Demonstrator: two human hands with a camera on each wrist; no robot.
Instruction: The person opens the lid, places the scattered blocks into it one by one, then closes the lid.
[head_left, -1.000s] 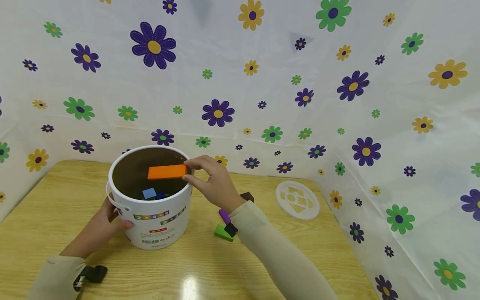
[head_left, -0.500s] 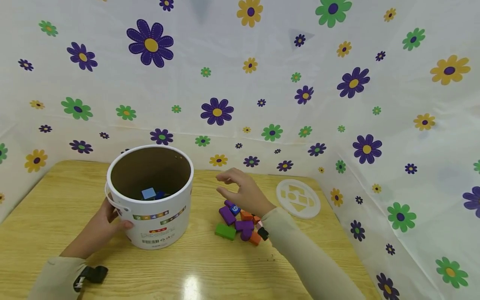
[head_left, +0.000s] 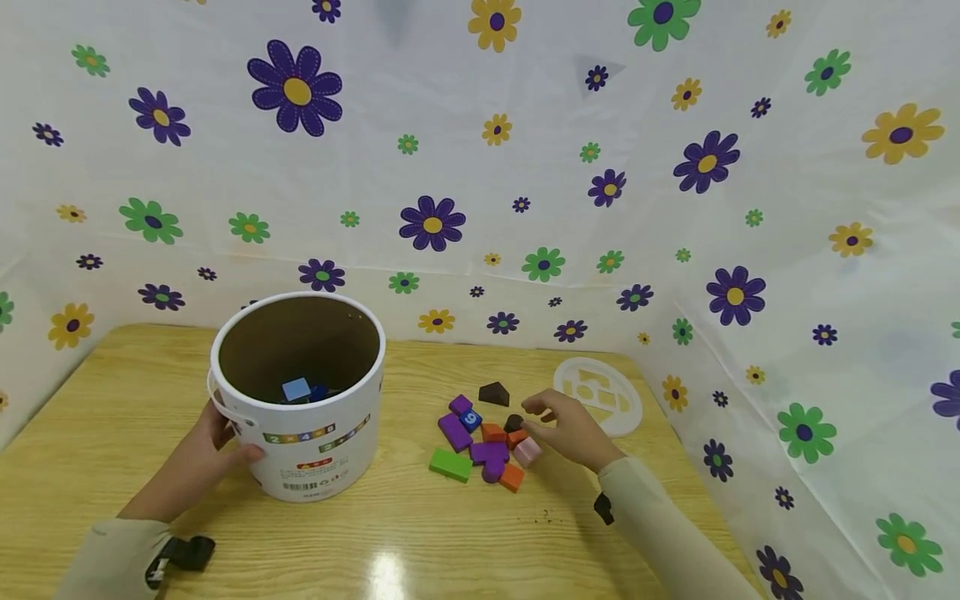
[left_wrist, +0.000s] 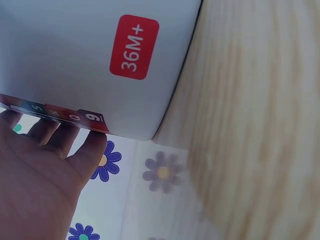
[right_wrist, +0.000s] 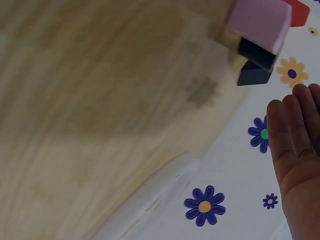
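A white bucket [head_left: 330,442] with a thin handle stands on the table at left. My left hand [head_left: 195,458] rests against its side, thumb on the front and fingers spread along the wall, as the left wrist view also shows [left_wrist: 45,170]. A light blue block [head_left: 296,389] and darker blue pieces lie inside it. My right hand [head_left: 567,429] reaches over the right edge of a block pile, fingers loosely bent and holding nothing. Nearest its fingertips are a dark brown block [head_left: 513,424], a small orange block [head_left: 517,437] and a pink block [head_left: 527,452].
In the pile are purple blocks [head_left: 454,432], a green block [head_left: 451,465], a blue number block [head_left: 470,419] and orange blocks [head_left: 512,477]. Behind it lies another dark brown block [head_left: 494,394]. A white disc with cut-out shapes [head_left: 626,387] lies at back right, near the flowered cloth [head_left: 450,108].
The orange block that my right hand held over the bucket has been let go out of sight inside it. My right hand has moved right, to the block pile. The left hand stays at the bucket.
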